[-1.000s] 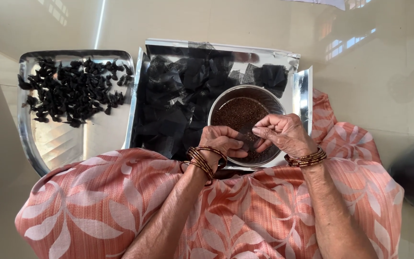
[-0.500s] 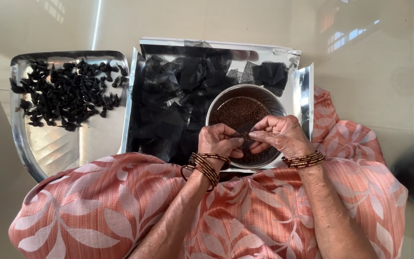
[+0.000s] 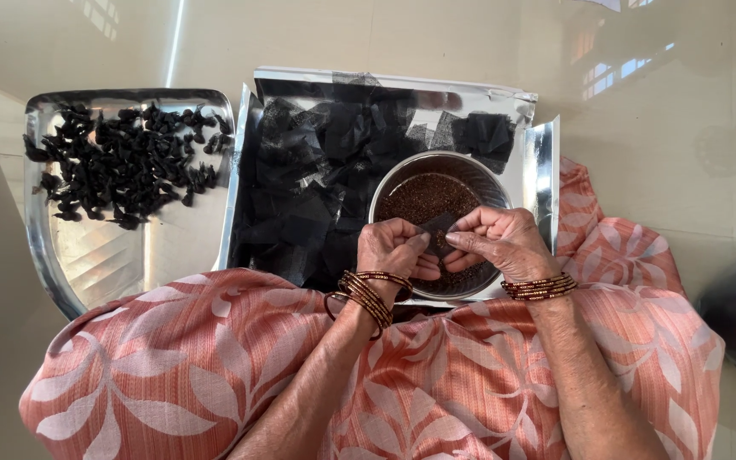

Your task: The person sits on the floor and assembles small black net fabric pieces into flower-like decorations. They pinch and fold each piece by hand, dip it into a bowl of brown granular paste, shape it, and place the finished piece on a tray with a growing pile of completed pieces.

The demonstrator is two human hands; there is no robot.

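While both hands work over the steel bowl (image 3: 436, 175), the head view looks straight down on a person seated on a pale glossy floor (image 3: 658, 102), lap covered in a salmon cloth with a white leaf print (image 3: 215, 375). Left hand (image 3: 395, 251) is curled, fingers closed, pinching one edge of a small black square piece (image 3: 439, 227). Right hand (image 3: 500, 243) is also closed on it, thumb and fingertips gripping the opposite edge. The piece sits between the two hands, held just above the near rim of the bowl. Material looks like thin black paper or film, hard to tell at this size.

The bowl is round, holds dark reddish-brown grainy stuff (image 3: 428, 198), fine seeds or powder, cannot tell which. It sits on the right part of a shiny silver sheet (image 3: 385, 85) with upturned edges, laid in front of the knees. More black square pieces (image 3: 317, 179) lie scattered in a loose heap on that sheet, left of and behind the bowl, some touching it.

Left of the sheet, just beside it, is a rounded steel tray (image 3: 104, 255) with a pile of small black twisted packets (image 3: 121, 162) in its far half. Near half of tray bare metal.

Bronze bangles on both wrists, left stack (image 3: 366, 294), right stack (image 3: 540, 287).
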